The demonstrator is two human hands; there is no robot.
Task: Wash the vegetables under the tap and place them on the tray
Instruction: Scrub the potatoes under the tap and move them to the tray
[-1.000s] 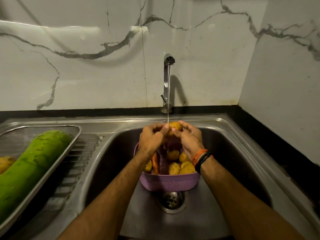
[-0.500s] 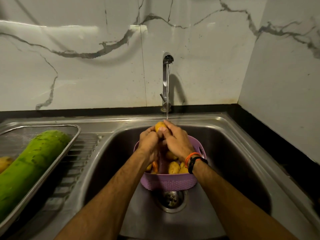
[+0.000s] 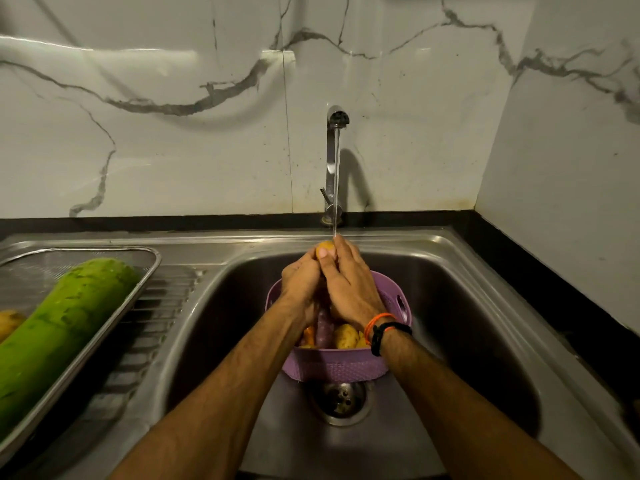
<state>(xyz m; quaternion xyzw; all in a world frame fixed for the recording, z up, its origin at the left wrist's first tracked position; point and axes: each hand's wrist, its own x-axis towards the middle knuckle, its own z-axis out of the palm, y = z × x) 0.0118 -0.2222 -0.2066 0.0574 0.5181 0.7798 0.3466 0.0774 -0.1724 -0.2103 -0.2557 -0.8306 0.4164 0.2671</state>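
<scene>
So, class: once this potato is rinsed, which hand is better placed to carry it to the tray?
Probably the left hand: the tray sits on the person's left, and both hands already grip the potato.

A home kitchen, sink corner. Stainless steel sink with ribbed drainboard on its left side sat under a chrome tap running water. White marble-look wall tiles met a black counter edge. Steel tray on the drainboard held a green gourd; lilac plastic basket of potatoes stood over the drain.
</scene>
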